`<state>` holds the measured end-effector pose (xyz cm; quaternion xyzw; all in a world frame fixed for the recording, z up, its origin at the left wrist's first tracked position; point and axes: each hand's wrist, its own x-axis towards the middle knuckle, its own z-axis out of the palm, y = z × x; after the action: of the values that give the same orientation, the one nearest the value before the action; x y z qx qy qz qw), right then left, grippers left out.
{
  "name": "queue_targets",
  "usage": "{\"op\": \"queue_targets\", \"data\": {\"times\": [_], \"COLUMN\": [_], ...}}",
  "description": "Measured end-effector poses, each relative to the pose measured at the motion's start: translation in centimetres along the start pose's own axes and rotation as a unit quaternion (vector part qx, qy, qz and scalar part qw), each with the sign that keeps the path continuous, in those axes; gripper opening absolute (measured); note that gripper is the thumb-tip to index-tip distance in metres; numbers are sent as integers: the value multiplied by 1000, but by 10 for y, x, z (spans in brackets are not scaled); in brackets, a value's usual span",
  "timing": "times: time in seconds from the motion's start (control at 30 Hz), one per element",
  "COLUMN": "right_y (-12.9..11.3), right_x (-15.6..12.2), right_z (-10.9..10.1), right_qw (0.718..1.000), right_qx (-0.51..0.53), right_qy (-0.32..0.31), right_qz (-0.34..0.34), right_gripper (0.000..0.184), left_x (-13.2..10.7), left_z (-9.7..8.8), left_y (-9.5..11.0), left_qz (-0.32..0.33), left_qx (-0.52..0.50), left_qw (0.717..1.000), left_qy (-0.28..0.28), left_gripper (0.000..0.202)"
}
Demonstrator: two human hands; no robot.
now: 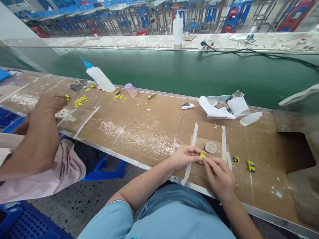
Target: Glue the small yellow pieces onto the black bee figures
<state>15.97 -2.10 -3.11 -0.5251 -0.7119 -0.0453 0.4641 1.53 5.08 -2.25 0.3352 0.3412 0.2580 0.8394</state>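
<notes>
Between the fingertips of my left hand (187, 156) is a small yellow piece (202, 155). My right hand (219, 174) meets it from the right, thumb and forefinger pinched at the piece's lower edge; whether these fingers hold something of their own is hidden. Just beyond my hands, a small round clear cup (210, 147) sits on a cardboard pad, and a thin stick (220, 152) leans out of it to the right. Right of my right hand lie a yellow-and-black piece (236, 159) and a larger yellow-and-black piece (251, 166).
At the left, a co-worker's hand (53, 103) works by a pile of yellow bits (80, 101). A white squeeze bottle (101, 78) leans near the green belt (139, 69). A purple-lidded jar (131, 89), crumpled white wrapping (216, 108) and a small bottle (250, 119) lie along the far edge.
</notes>
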Motion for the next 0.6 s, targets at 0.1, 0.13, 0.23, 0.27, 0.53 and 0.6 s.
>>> {"op": "queue_targets", "data": {"times": [0.1,0.13,0.23,0.27,0.53,0.6], "right_y": [-2,-2,-2,-2,-3,-3], "right_x": [0,0,-1,-1,2,3], "right_z": [0,-1,-2,-3,-5,-6], "right_qw": [1000,1000,999,999,993,992], "right_qx": [18,23,35,40,88,89], "right_qy": [-7,-8,-17,-19,-16,-20], "right_qz": [5,9,19,21,76,92], "right_gripper": [27,30,32,30,15,14], "left_x": [-2,-2,-4,-4,-3,-2], "left_z": [0,0,-2,-3,-7,-6], "left_y": [2,2,3,3,3,2], "left_qz": [2,1,-12,-19,-75,-77], "left_qx": [5,9,26,31,-7,-23], "left_qw": [1000,1000,999,998,993,993], "left_qy": [-15,-22,-43,-49,-89,-85], "left_gripper": [47,46,43,44,48,47]}}
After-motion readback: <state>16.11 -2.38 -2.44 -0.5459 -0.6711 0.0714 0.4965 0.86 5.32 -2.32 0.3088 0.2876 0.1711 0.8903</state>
